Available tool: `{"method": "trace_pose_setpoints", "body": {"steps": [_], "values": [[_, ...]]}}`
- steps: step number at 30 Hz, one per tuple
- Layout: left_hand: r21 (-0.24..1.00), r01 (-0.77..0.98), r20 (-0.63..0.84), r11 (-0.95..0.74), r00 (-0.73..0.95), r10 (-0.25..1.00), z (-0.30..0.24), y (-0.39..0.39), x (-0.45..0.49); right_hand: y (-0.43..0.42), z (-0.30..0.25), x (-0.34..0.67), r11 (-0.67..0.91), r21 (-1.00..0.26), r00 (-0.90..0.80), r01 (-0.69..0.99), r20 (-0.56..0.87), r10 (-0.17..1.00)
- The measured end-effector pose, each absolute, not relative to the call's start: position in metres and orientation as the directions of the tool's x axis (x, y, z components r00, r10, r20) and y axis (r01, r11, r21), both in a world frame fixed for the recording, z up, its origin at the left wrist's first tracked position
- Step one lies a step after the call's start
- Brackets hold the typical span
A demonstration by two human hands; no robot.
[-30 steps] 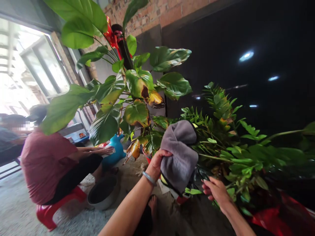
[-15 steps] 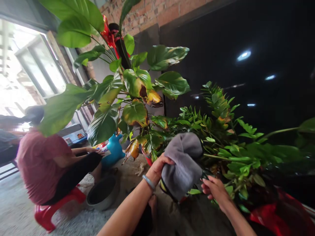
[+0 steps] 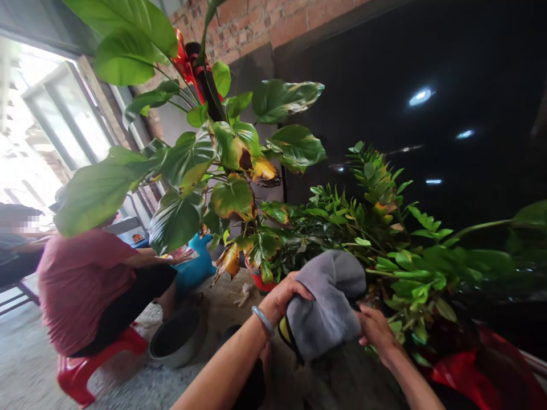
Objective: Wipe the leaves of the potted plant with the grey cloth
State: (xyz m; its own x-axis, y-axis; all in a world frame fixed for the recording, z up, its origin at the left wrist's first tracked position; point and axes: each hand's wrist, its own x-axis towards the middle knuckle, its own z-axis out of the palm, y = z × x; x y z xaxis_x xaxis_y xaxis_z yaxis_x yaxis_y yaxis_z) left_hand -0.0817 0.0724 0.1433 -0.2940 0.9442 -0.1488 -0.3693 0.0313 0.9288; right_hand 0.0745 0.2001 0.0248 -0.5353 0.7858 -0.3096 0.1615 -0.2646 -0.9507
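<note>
The left hand (image 3: pixel 284 296), fingers curled shut, grips a soft grey cloth (image 3: pixel 327 310) held against a small-leaved green potted plant (image 3: pixel 384 256). The right hand (image 3: pixel 376 333) touches the cloth's right edge; whether it grips is unclear. Below lies a speckled grey concrete floor (image 3: pixel 29 376); behind stand a red brick wall (image 3: pixel 256 23) and a glossy black panel (image 3: pixel 470 57).

The soft grey fleece cloth (image 3: pixel 327 307) covers part of your left hand (image 3: pixel 282 296). The fingertips of your right hand (image 3: pixel 376 333) vanish behind its right edge, so you cannot tell whether that hand grips anything. Under the cloth, a yellow-and-black object (image 3: pixel 282 330) shows only as a sliver. Below the cloth, both forearms run off the bottom edge. Far left of it, a broad green leaf (image 3: pixel 94 193) hides the head of the seated person in the dark red shirt (image 3: pixel 81 279).
</note>
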Motion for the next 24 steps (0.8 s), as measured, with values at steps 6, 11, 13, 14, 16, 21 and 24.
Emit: {"method": "trace_pose_setpoints", "body": {"steps": [6,11,13,14,16,21,24], "values": [[0.896,-0.419,-0.085,-0.146,-0.485,0.870,0.156,0.082,-0.088,0.203,0.023,0.074,-0.288,-0.940,-0.509,0.182,-0.340,0.790],[0.938,-0.205,-0.343,0.278,-0.445,0.827,0.107,0.057,-0.076,0.204,0.028,0.072,-0.291,-0.935,-0.521,0.203,-0.354,0.776],[0.916,-0.147,-0.401,0.374,-0.383,0.832,0.102,0.045,-0.075,0.203,0.028,0.072,-0.284,-0.935,-0.531,0.212,-0.354,0.770],[0.919,-0.150,-0.395,0.366,-0.357,0.846,0.106,0.041,-0.076,0.203,0.028,0.073,-0.280,-0.935,-0.535,0.217,-0.354,0.767],[0.945,-0.210,-0.312,0.251,-0.340,0.887,0.123,0.040,-0.080,0.203,0.026,0.074,-0.273,-0.936,-0.539,0.223,-0.352,0.766],[0.903,-0.410,-0.099,-0.130,-0.492,0.865,0.152,0.056,-0.090,0.202,0.024,0.075,-0.248,-0.945,-0.537,0.212,-0.325,0.779],[0.943,-0.331,-0.162,-0.035,-0.548,0.821,0.131,0.054,-0.087,0.204,0.025,0.074,-0.245,-0.943,-0.529,0.226,-0.330,0.782]]}}
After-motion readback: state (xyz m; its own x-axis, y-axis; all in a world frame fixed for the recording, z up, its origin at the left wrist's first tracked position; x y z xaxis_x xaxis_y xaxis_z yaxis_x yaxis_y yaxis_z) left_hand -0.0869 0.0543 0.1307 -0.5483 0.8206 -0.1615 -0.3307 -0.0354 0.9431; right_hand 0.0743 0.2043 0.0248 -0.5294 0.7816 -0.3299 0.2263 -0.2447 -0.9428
